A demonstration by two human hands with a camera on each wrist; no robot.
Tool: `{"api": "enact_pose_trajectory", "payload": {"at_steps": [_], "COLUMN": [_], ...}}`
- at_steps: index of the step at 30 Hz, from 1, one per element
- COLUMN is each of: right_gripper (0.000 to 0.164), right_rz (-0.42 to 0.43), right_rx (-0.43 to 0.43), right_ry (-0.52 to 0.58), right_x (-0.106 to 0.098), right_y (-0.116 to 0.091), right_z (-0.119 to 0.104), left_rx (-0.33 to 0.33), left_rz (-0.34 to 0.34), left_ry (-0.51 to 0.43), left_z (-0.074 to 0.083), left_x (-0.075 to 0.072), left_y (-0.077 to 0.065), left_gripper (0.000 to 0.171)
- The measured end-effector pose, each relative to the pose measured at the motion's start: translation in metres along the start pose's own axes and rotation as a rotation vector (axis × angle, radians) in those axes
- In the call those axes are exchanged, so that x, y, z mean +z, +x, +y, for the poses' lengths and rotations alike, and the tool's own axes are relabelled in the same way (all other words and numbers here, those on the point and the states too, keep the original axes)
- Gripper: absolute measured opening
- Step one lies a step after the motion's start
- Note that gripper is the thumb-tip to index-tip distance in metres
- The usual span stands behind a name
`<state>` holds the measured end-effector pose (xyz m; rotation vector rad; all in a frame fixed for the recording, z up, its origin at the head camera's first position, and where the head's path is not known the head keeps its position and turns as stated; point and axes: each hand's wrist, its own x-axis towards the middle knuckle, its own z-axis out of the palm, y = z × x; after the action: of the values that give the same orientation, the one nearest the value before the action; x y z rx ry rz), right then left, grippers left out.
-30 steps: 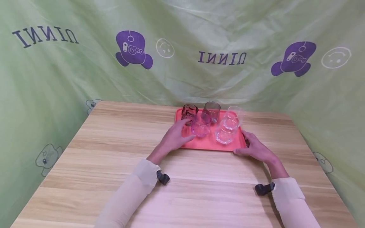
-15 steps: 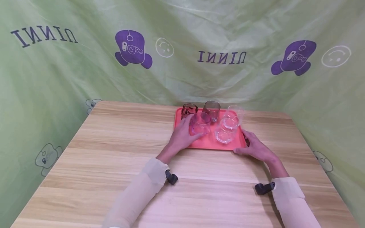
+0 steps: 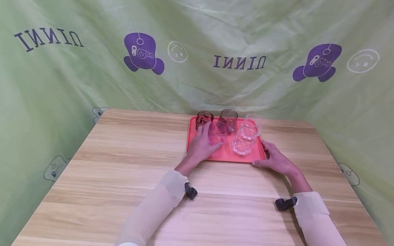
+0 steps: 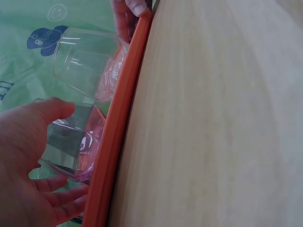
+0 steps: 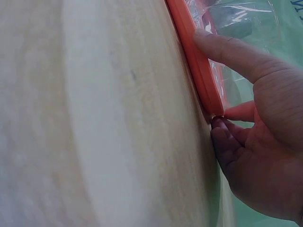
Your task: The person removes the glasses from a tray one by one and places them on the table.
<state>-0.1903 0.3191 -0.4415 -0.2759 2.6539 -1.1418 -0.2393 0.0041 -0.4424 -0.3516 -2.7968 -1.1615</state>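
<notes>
A pink-tinted drinking glass point(image 3: 218, 134) stands on the red tray point(image 3: 229, 157), near its left side. My left hand point(image 3: 200, 145) holds this glass, thumb in front and fingers round its far left side. In the left wrist view the glass point(image 4: 78, 142) sits between thumb and fingers. At the tray's front right corner, my right hand point(image 3: 275, 160) grips the edge. The right wrist view shows the thumb on the tray's rim point(image 5: 201, 66) and the other fingers at the corner, partly hidden.
Behind the pink glass stand a dark wavy glass point(image 3: 204, 118) and a smoky grey glass point(image 3: 229, 119). Clear glasses point(image 3: 243, 145) stand on the tray's right side. The wooden table point(image 3: 123, 147) backs onto a green printed curtain point(image 3: 197, 85).
My left hand has moved right and closed in round the pink glass, which has shifted slightly right. My right hand has stayed at the tray's corner.
</notes>
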Motion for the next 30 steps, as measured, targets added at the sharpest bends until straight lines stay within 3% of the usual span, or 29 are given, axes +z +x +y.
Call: {"api": "enact_pose_trajectory", "payload": {"at_steps": [17,30], "right_gripper": [0.113,0.114], "right_rz": [0.003,-0.003], "right_rx": [0.009,0.011], "right_ry": [-0.004,-0.023], "right_x": [-0.0007,-0.0009], "right_y": [-0.0006,-0.0005], "right_z": [-0.0004,0.0003], "left_rx": [0.005,-0.033], "left_rz": [0.010,0.007], "left_ry": [-0.121,-0.207], "left_z": [-0.0001,-0.0007], "left_x": [0.0050,0.0041], "left_y": [0.0024,0.0034], "left_gripper": [0.095,0.095]}}
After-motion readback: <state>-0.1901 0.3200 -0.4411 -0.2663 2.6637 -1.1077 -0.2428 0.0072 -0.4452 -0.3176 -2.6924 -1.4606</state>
